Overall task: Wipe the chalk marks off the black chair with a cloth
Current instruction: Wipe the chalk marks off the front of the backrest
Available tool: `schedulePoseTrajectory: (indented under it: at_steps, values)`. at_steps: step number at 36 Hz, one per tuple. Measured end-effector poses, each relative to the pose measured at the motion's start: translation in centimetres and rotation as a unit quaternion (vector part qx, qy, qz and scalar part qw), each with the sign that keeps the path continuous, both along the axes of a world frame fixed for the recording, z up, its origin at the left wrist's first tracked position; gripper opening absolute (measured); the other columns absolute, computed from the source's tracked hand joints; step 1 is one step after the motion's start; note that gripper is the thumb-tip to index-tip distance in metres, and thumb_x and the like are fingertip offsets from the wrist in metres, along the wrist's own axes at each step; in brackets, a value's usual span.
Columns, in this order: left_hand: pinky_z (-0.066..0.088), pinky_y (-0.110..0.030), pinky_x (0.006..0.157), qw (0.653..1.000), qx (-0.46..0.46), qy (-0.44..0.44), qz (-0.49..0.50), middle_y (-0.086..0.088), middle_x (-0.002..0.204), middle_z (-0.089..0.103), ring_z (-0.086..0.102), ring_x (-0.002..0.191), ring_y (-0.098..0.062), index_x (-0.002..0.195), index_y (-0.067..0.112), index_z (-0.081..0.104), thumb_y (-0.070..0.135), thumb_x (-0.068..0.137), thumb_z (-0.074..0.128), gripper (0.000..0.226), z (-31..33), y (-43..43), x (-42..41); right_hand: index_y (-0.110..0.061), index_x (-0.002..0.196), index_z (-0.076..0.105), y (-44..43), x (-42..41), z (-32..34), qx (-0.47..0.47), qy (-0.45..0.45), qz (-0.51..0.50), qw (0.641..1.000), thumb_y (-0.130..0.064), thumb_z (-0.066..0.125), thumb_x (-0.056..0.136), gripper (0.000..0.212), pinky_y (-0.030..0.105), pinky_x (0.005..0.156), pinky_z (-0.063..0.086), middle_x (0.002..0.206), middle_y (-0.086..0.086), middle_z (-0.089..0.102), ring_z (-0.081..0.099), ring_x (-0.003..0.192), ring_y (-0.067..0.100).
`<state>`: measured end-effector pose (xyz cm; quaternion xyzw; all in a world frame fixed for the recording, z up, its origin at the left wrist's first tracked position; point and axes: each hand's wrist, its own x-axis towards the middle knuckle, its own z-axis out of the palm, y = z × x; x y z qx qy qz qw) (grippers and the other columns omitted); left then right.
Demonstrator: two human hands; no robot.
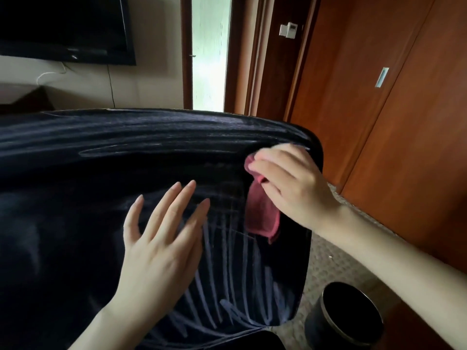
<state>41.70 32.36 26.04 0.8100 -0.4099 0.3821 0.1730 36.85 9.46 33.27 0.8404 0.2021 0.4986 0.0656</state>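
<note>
bin (348, 322): floor, just off lower right corner of chair (63, 223); not in use.
chalk marks (228, 281): thick strokes at lower right, fainter along top edge; we judge most unwiped.
left hand (161, 238): fingers straight, spread, holding nothing, mid-chair; we guess it steadies the chair, contact unclear.
cloth (262, 213): pink, bunched up top, tail hanging by right edge.
right hand (290, 183): fingers curled round cloth near upper right corner; we think it presses there to rub.
</note>
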Motion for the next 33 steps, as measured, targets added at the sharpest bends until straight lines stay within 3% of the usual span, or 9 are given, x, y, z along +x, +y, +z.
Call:
schedulePoseTrajectory:
  at_steps: [3,7,16,19,23,26,29,31,33]
  values:
    - [0.021,-0.059,0.109,1.000,0.001,-0.004,0.001,-0.013,0.148,0.041,0.034,0.138,-0.025,0.127,0.013,0.060,0.022,0.089,0.047,0.041,-0.1,0.2,0.2,0.004,0.091,0.070,0.9,2.5,0.5,-0.002,0.020,0.006,1.000,0.014,0.058,0.079,0.019,0.039,0.081,0.049,0.093,0.016,0.067,0.054,0.088,0.027]
    - [0.020,-0.059,0.110,1.000,-0.003,-0.003,0.000,-0.012,0.148,0.041,0.034,0.138,-0.025,0.127,0.013,0.061,0.022,0.089,0.047,0.042,0.0,0.3,0.4,0.006,0.086,0.070,1.2,2.3,-1.6,-0.002,0.024,0.014,1.000,0.008,0.051,0.090,0.020,0.036,0.082,0.050,0.093,0.018,0.068,0.054,0.089,0.027]
    - [0.023,-0.058,0.109,0.999,-0.033,0.001,-0.026,-0.012,0.145,0.044,0.036,0.137,-0.024,0.121,0.012,0.065,0.021,0.090,0.046,0.037,-0.2,-0.3,0.3,-0.001,0.087,0.075,-1.4,-2.9,-10.9,-0.046,0.103,-0.003,0.994,-0.007,0.051,0.098,0.027,0.037,0.085,0.049,0.099,0.011,0.071,0.058,0.098,0.024]
    - [0.030,-0.051,0.105,0.997,-0.030,0.012,-0.065,-0.010,0.140,0.050,0.044,0.130,-0.024,0.119,0.015,0.065,0.021,0.089,0.049,0.034,0.0,-0.8,-0.4,-0.001,0.091,0.073,-1.1,-3.5,-9.7,-0.011,0.133,0.014,0.991,-0.005,0.053,0.093,0.021,0.033,0.086,0.049,0.099,0.010,0.070,0.060,0.095,0.023]
    - [0.037,-0.032,0.097,0.983,-0.015,0.113,-0.147,-0.001,0.134,0.054,0.049,0.121,-0.017,0.125,0.017,0.060,0.033,0.092,0.046,0.039,0.7,-2.0,-1.6,0.001,0.102,0.070,-0.5,-3.8,-6.7,0.090,0.160,0.029,0.983,-0.004,0.059,0.085,0.021,0.028,0.088,0.050,0.100,0.010,0.069,0.063,0.093,0.021]
    - [0.040,-0.020,0.099,0.947,-0.021,0.256,-0.193,0.017,0.135,0.047,0.046,0.123,-0.001,0.136,0.026,0.046,0.052,0.091,0.047,0.052,1.4,-2.9,-2.5,-0.002,0.097,0.070,0.3,-4.0,-4.6,0.168,0.139,0.020,0.976,-0.014,0.063,0.086,0.018,0.014,0.075,0.049,0.085,0.003,0.070,0.062,0.076,0.006]
    - [0.033,-0.001,0.093,0.864,-0.077,0.446,-0.221,0.039,0.120,0.044,0.042,0.117,0.018,0.129,0.051,0.032,0.068,0.076,0.055,0.060,2.3,-3.7,-3.6,-0.010,0.088,0.066,1.4,-4.2,-3.0,0.240,0.124,0.006,0.963,-0.031,0.061,0.091,0.022,0.021,0.047,0.041,0.060,-0.001,0.058,0.051,0.049,0.008]
    - [0.044,-0.007,0.086,0.808,-0.116,0.524,-0.244,0.031,0.109,0.058,0.054,0.104,0.015,0.118,0.050,0.040,0.059,0.070,0.066,0.055,2.4,-4.2,-4.0,-0.012,0.082,0.061,2.3,-4.3,-2.5,0.313,0.128,0.030,0.940,-0.029,0.061,0.091,0.019,0.023,0.046,0.038,0.057,-0.002,0.052,0.049,0.047,0.011]
    - [0.054,-0.020,0.081,0.764,-0.148,0.570,-0.264,0.014,0.101,0.068,0.065,0.092,0.002,0.113,0.033,0.054,0.045,0.073,0.071,0.045,2.5,-4.5,-4.0,-0.014,0.075,0.056,2.8,-4.3,-2.3,0.406,0.159,0.063,0.898,-0.026,0.061,0.092,0.022,0.019,0.051,0.036,0.057,-0.004,0.047,0.045,0.051,0.007]
